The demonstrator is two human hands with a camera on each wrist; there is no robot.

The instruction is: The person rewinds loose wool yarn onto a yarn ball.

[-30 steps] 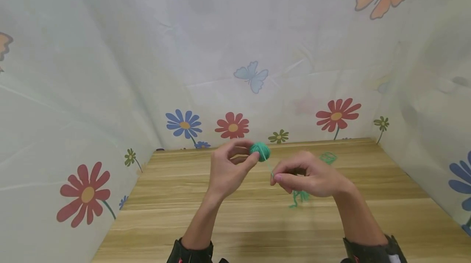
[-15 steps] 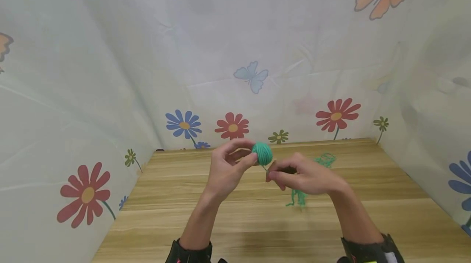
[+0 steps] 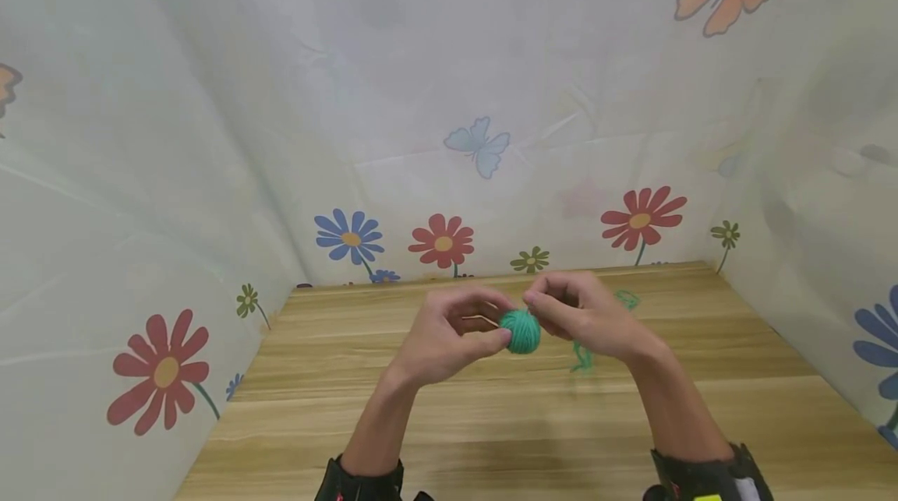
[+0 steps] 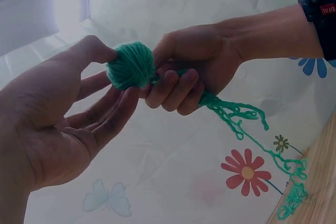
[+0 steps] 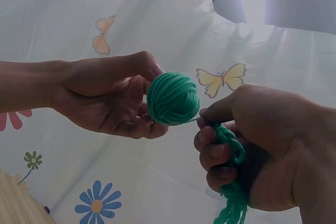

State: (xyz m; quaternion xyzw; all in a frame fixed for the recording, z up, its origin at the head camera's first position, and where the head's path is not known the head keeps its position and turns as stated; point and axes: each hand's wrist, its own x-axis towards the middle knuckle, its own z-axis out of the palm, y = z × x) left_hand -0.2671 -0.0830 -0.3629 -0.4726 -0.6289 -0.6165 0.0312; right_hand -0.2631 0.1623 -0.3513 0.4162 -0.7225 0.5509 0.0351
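A small ball of green yarn (image 3: pixel 521 331) is held above the table between the thumb and fingers of my left hand (image 3: pixel 442 333). Right beside it, my right hand (image 3: pixel 585 314) pinches the yarn strand that runs to the ball. In the right wrist view, a bunch of loose green yarn (image 5: pixel 231 148) passes through the curled fingers of that hand and hangs below. The left wrist view shows the loose strands (image 4: pixel 239 114) trailing from the right hand down toward the table.
The wooden table (image 3: pixel 337 376) spreads beneath both hands. A tangle of green yarn (image 3: pixel 627 299) lies near its back right. A pale curtain (image 3: pixel 393 80) printed with flowers and butterflies encloses the table at the back and sides.
The yarn ball and left hand have shifted right and slightly lower. My right hand has gone from below the ball up to its upper right, drawing the strand round it.
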